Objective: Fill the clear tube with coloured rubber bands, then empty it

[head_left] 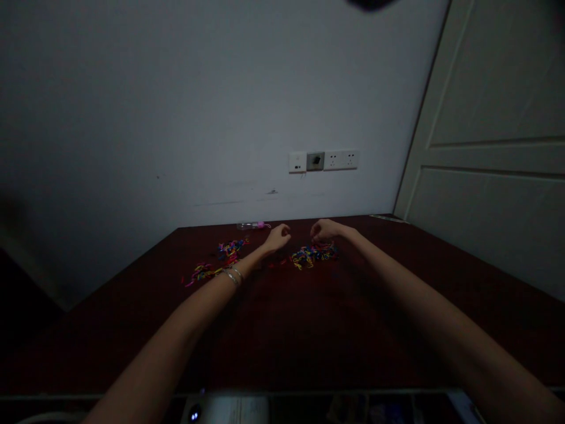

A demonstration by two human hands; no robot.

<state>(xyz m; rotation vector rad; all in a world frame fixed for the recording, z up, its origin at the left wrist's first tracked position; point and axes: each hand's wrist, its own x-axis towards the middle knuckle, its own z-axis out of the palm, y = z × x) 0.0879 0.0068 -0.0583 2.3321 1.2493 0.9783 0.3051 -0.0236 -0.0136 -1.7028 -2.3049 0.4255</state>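
Note:
My left hand (278, 238) hovers over the table with its fingers curled and a gap between fingertips and thumb; I see nothing in it. To its right, my right hand (324, 229) reaches down with fingertips pinched at the back edge of a pile of small coloured loops (309, 255). Whatever sits between those fingertips is too small and dark to make out. The loops are yellow, blue, red and pink, like rubber bands or links. A second heap of loops (229, 249) lies left of my left hand, and more loops (202, 272) are strewn near my braceleted wrist.
A clear container with a pink end and strap (253, 225) lies near the wall behind the left heap. The dark red table (282, 330) meets a wall with sockets (339, 159). A panelled door (489, 153) stands right. Below the table's front edge is an open drawer-like space with a notebook (251, 409).

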